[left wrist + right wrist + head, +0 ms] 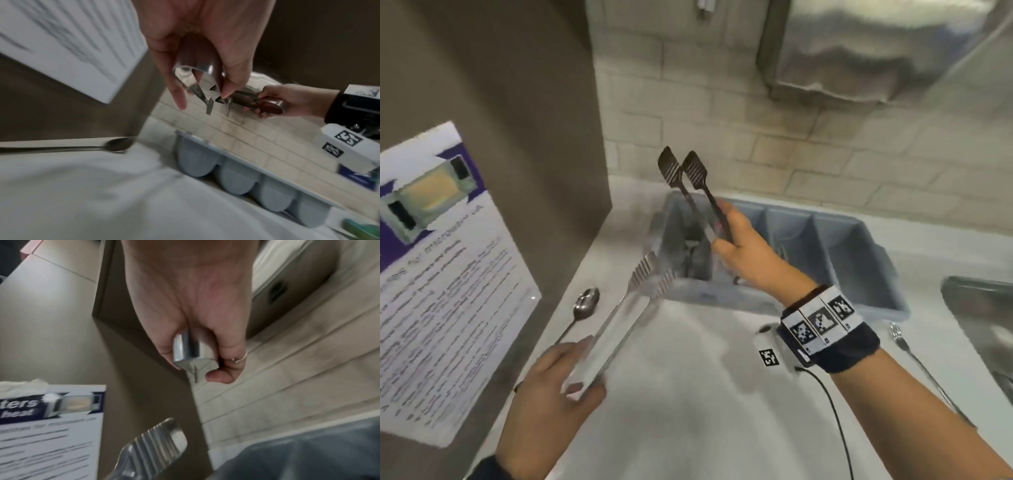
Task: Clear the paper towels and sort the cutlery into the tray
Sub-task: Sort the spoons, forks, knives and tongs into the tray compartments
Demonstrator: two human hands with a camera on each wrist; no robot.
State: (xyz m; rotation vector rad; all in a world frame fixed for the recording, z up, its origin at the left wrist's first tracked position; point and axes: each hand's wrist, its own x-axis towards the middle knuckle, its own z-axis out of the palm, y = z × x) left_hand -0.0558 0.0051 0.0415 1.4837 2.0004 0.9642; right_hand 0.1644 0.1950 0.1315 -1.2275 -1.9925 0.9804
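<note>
My right hand [736, 240] grips a dark pair of tongs [690, 181] by the hinge end, its tips pointing up and away over the left end of the grey cutlery tray [859, 260]. In the right wrist view my fingers curl round that shiny hinge end [191, 350]. My left hand [561, 380] holds a second, silver pair of tongs [630, 308] by its hinge end, tips toward the tray's near left corner; the left wrist view shows the same tongs [197, 81]. A spoon [582, 308] lies on the white counter left of them. A fork [914, 356] lies at the right.
A brown cabinet side with a printed notice [445, 281] bounds the counter on the left. A steel sink [983, 322] sits at the right edge, and a metal dispenser [876, 44] hangs on the tiled wall above. A cable trails from my right wristband.
</note>
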